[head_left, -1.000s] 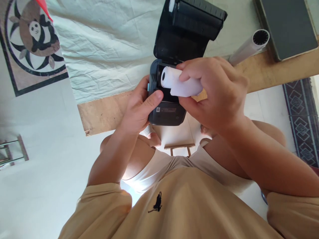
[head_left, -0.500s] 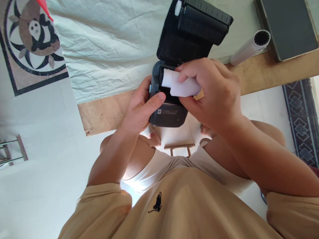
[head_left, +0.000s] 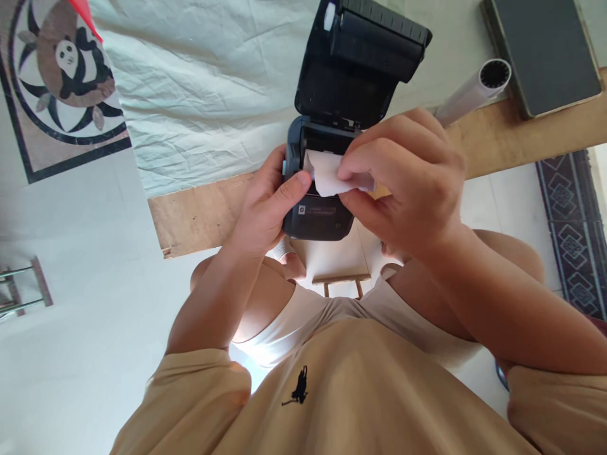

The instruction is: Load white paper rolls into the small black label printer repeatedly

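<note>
A small dark label printer (head_left: 318,221) is tilted up over the table's near edge, its black lid (head_left: 348,76) swung back. My left hand (head_left: 272,202) grips the printer's left side, the thumb resting over the rim of the open compartment. Between the thumb and fingers of my right hand (head_left: 403,177) is a white paper roll (head_left: 329,172). The roll's left end lies in or just over the compartment, close to my left thumb; how deep it sits I cannot tell. My right fingers cover the roll's right end.
A pale green cloth (head_left: 199,95) covers much of the wooden table (head_left: 199,218). Right of the printer are a white cylinder (head_left: 472,91) with a dark end and a dark flat box (head_left: 545,50). A wooden stool (head_left: 341,280) shows below, between my legs.
The paper roll has moved slightly down and left, lower in the compartment, with my right hand following. The lid and printer have shifted a little left.
</note>
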A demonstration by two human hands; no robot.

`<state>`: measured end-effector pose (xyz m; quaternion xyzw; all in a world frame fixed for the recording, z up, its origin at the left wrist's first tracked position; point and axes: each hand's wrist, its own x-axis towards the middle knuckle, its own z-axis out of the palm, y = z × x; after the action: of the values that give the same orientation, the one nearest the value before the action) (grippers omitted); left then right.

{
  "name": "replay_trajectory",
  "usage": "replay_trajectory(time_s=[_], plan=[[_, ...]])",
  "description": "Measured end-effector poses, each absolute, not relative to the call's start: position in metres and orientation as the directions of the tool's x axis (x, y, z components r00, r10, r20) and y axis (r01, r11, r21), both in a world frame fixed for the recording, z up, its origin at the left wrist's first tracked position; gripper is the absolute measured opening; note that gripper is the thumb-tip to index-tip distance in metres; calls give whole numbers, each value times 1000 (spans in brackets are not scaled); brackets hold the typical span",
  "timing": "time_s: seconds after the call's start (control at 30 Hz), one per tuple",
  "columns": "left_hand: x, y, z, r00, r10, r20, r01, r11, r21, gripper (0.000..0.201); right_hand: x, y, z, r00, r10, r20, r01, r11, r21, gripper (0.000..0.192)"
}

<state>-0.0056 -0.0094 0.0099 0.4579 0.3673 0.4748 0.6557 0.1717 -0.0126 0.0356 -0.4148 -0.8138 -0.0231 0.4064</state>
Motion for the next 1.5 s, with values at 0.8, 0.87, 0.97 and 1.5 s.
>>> replay_trajectory(time_s=[0.8, 0.87, 0.97, 1.5], plan=[[-12, -5, -2, 361, 932, 35, -265, 66, 962, 83, 182, -8, 37, -150, 699, 699, 658, 598, -457, 19], [-12, -5, -2, 362, 932, 15, -268, 89, 959, 83, 183, -7, 36, -187, 683, 706, 616, 642, -457, 17], [-12, -4, -2, 362, 932, 20, -277, 87, 957, 83, 185, -4, 36, -151, 620, 770, 583, 685, -438, 15], [-13, -5, -2, 373, 927, 34, -324, 96, 941, 71, 186, -6, 27, -301, 790, 535, 610, 590, -528, 33]])
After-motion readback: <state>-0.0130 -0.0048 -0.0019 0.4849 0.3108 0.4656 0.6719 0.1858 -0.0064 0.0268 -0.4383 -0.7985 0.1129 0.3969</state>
